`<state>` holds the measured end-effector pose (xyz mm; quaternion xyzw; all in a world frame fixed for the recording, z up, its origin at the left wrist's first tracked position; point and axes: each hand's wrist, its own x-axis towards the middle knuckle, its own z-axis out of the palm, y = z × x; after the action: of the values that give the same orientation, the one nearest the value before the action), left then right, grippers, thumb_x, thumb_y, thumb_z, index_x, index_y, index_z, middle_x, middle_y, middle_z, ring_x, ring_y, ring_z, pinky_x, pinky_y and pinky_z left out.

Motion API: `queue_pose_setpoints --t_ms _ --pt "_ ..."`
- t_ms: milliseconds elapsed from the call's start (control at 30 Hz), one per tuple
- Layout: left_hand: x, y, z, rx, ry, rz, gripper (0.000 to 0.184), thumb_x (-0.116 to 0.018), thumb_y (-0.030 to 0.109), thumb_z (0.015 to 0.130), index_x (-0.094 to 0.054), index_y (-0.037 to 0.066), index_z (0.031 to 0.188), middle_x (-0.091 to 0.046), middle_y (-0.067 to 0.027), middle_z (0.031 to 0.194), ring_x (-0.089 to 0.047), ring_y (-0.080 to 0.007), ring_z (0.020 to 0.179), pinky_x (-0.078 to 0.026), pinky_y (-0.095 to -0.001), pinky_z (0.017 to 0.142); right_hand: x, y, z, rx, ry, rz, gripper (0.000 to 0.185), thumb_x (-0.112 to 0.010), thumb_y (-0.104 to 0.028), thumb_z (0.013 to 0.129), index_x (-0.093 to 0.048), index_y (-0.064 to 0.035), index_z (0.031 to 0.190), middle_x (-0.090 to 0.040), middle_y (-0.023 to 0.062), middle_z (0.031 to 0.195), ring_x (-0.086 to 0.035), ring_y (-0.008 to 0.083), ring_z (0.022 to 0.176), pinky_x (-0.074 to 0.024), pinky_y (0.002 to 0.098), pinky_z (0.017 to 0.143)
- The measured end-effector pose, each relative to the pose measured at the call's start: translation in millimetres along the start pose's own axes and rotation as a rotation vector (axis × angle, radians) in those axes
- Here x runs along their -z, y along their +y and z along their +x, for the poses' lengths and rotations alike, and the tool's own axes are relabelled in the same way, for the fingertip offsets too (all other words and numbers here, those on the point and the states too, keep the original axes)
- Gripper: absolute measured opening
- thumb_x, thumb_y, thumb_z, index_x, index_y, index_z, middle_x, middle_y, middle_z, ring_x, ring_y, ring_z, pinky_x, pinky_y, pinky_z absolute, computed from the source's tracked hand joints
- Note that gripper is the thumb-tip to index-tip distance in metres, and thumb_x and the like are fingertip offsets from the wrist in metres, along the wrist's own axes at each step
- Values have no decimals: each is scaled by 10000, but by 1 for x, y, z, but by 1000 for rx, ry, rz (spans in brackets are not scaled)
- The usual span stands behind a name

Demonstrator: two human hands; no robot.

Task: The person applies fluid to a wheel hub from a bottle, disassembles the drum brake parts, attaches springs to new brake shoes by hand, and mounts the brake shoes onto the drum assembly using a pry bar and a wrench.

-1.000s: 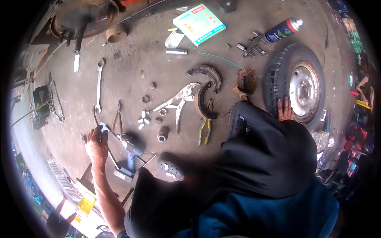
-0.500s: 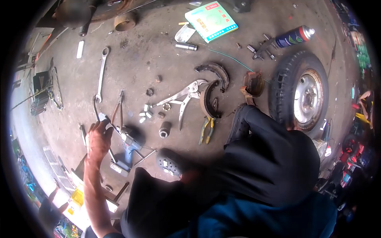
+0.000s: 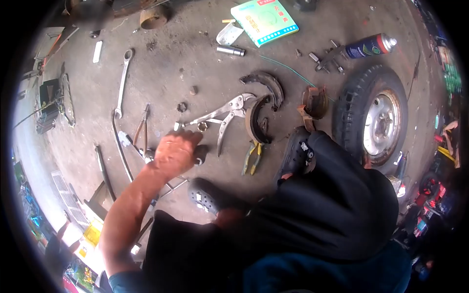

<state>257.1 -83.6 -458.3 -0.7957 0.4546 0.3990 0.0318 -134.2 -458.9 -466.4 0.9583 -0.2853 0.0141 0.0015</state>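
Floor [image 3: 161, 73] under left hand [image 3: 175, 152] (grip unclear)

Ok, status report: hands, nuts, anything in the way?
Left hand by the nuts, grip unclear. Right hand mostly hidden. Socket partly covered. Locking pliers close by, possibly in the way.
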Motion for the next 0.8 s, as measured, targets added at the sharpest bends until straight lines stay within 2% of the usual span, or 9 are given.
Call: queue_pose_setpoints --t_ms 133,200,333,367,433,533,600,700,800 --pt "-43 25 22 -151 16 26 247 -548 216 902 -590 94 1112 -642 -123 1033 -622 -289 989 -489 -405 855 -1 -41 52 129 112 236 459 -801 -91 688 -625 -42 1109 -604 165 1195 -524 390 1176 -420 453 984" --pt "-56 44 33 -293 173 11 265 -573 220 885 -616 72 1100 -643 -118 1026 -605 -290 1002 -480 -402 881 -6 -77 102 164 94 361 404 -788 -84 706 -633 -38 1076 -604 131 1186 -544 337 1148 -441 420 960" --pt "-55 78 53 -578 237 237 299 -532 189 872 -626 64 1127 -603 -103 1126 -550 -290 1110 -417 -421 990 -17 -142 173 669 -195 332 330 -755 -102 714 -640 -49 1018 -599 100 1211 -500 278 1220 -412 429 992" --pt "-54 85 59 -611 235 272 340 -489 178 873 -618 79 1172 -570 -101 1193 -491 -287 1218 -342 -461 1073 -33 -150 181 751 -245 284 294 -718 -120 744 -645 -59 1022 -601 99 1213 -493 276 1228 -408 422 990" --pt "-58 90 71 -606 306 325 354 -488 174 877 -612 79 1194 -560 -107 1212 -464 -295 1261 -314 -488 1096 -56 -167 178 855 -331 123 237 -630 -151 809 -652 -86 1036 -600 92 1232 -476 275 1247 -395 411 989" --pt "-61 97 92 -558 205 429 378 -479 176 891 -592 79 1239 -528 -121 1281 -413 -319 1322 -266 -555 1118 -59 -196 153 876 -473 -107 256 -508 -170 881 -644 -113 1090 -586 82 1279 -462 276 1269 -387 405 989" --pt "-56 102 96 -532 110 397 391 -472 185 898 -583 78 1257 -520 -131 1293 -416 -325 1319 -258 -571 1118 -58 -201 134 832 -510 -1 260 -540 -164 866 -631 -99 1101 -587 84 1264 -467 273 1258 -378 411 1001" --pt "-72 98 99 -547 253 320 394 -471 188 904 -574 74 1267 -489 -132 1332 -392 -327 1335 -269 -573 1110 -60 -180 116 782 -340 368 309 -629 -181 821 -630 -97 1118 -581 93 1238 -473 274 1237 -372 416 1010" --pt "-74 91 104 -569 263 348 375 -486 175 901 -579 69 1248 -482 -117 1331 -378 -317 1336 -274 -562 1106 -54 -149 114 579 -101 453 454 -736 -196 740 -617 -93 1166 -572 95 1217 -471 288 1220 -365 421 1020"
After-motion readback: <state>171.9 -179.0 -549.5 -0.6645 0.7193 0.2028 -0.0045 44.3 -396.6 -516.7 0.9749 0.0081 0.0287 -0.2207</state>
